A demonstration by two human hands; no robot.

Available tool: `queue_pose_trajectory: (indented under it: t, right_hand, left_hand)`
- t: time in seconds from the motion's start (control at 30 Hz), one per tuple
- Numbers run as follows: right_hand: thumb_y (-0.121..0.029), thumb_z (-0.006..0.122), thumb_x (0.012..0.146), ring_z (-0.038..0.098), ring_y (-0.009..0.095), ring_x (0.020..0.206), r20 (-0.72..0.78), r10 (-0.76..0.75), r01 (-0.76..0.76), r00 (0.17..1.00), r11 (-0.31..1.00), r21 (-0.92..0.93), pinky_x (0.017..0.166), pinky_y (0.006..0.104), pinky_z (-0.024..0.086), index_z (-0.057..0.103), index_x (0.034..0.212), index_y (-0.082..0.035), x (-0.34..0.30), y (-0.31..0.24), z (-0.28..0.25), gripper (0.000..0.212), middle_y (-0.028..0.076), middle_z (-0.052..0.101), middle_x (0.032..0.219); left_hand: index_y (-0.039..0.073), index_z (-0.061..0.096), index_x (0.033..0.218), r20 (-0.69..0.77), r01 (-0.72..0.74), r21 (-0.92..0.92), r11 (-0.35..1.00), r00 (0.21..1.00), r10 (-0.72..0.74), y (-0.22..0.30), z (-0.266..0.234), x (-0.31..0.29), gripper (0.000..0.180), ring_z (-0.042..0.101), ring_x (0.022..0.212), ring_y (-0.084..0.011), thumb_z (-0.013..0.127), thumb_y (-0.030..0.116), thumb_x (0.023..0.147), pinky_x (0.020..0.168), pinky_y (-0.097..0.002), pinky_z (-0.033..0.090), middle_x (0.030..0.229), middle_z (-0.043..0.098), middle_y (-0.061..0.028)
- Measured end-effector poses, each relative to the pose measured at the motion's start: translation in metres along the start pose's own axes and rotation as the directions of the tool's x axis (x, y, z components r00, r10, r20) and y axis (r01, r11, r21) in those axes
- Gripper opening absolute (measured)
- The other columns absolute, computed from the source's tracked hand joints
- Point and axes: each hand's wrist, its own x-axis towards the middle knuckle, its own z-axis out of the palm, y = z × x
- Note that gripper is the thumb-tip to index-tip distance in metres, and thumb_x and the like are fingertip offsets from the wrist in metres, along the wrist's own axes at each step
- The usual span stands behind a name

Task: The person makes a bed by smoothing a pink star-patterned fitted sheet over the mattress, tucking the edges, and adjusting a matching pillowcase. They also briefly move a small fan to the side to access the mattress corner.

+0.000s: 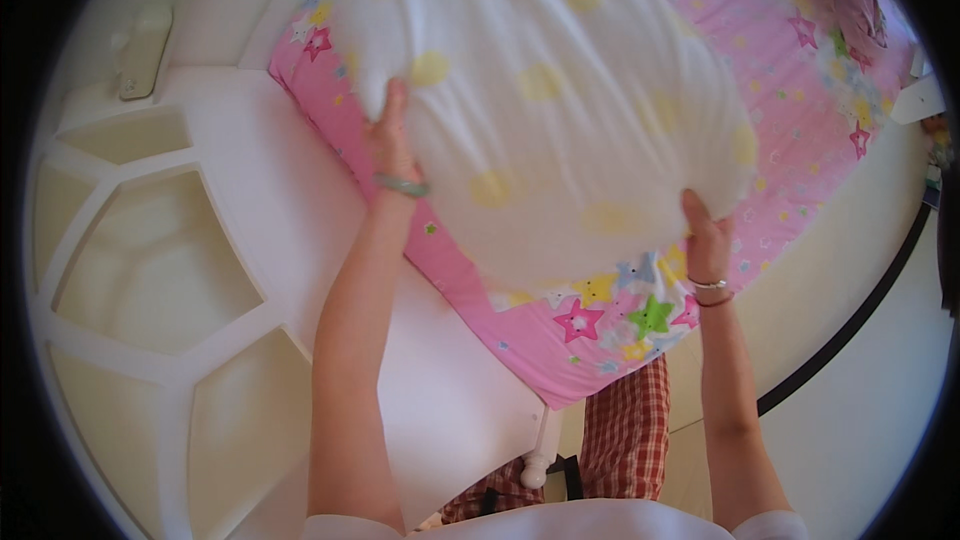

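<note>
White with yellow dots, a pillow (pixel 560 120) is over the pink, star-patterned bed sheet (pixel 770 60); we have our left hand (pixel 391 145) clamped on the pillow's left edge and our right hand (pixel 709 245) clamped near its lower right corner.

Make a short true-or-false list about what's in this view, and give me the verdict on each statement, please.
1. The left hand and right hand both hold the pillow. True.
2. The pillow is covered in blue stripes. False: it is white with yellow dots.
3. The pink bedding has a star pattern. True.
4. The bangle on the left wrist is bright red. False: that bangle is pale green.
5. The person's trousers are checked. True.
</note>
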Motion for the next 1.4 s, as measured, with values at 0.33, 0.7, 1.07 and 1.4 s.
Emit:
queue_pose_trajectory:
  t: [0.33, 0.7, 1.07, 1.4]
  right_hand:
    - [-0.016, 0.074, 0.084, 0.061, 0.009, 0.092, 0.300, 0.280, -0.307, 0.912, 0.951, 0.044, 0.071, 0.0257, 0.051, 0.064, 0.113, -0.003, 0.013, 0.146, 0.180, 0.033, 0.001, 0.067, 0.104]
    - [-0.031, 0.079, 0.080, 0.062, 0.015, 0.091, 0.352, 0.320, -0.308, 0.880, 0.947, -0.090, 0.071, 0.0300, 0.052, 0.050, 0.128, -0.003, 0.011, 0.137, 0.171, 0.063, 0.005, 0.064, 0.107]
    - [-0.041, 0.064, 0.089, 0.049, 0.035, 0.122, 0.486, -0.372, 0.610, 0.791, 0.547, -0.573, 0.099, 0.0415, 0.042, 0.045, 0.137, -0.004, 0.092, 0.088, 0.162, 0.064, 0.016, 0.050, 0.136]
    - [-0.050, 0.042, 0.098, 0.055, 0.021, 0.118, 0.599, 0.499, -0.153, 0.627, 0.832, -0.533, 0.097, 0.0352, 0.044, 0.051, 0.135, -0.007, 0.139, 0.138, 0.138, 0.057, 0.012, 0.056, 0.132]
  left_hand:
    - [-0.005, 0.051, 0.126, -0.338, 0.110, 0.406, 0.907, 0.940, 0.038, -0.016, -0.263, 0.115, 0.043, 0.061, 0.101, -0.0212, 0.058, 0.024, 0.095, 0.085, -0.0343, 0.051, 0.113, 0.062, -0.0130]
    - [0.025, 0.036, 0.144, -0.461, 0.402, 0.874, 0.273, 0.864, 0.201, -0.063, -0.211, 0.075, 0.050, 0.050, 0.120, -0.0354, 0.049, 0.016, 0.096, 0.095, -0.0438, 0.045, 0.136, 0.040, -0.0214]
    - [0.022, 0.035, 0.147, 0.006, -0.084, 0.981, 0.176, 0.915, 0.403, -0.061, -0.153, 0.000, 0.049, 0.028, 0.141, -0.0345, 0.046, 0.028, 0.099, 0.109, -0.0517, 0.023, 0.155, 0.021, -0.0200]
    - [0.014, 0.032, 0.149, 0.031, -0.090, 0.965, 0.247, 0.972, 0.234, -0.125, -0.109, -0.164, 0.056, 0.017, 0.146, -0.0340, 0.051, 0.028, 0.098, 0.113, -0.0532, 0.017, 0.156, 0.020, -0.0228]
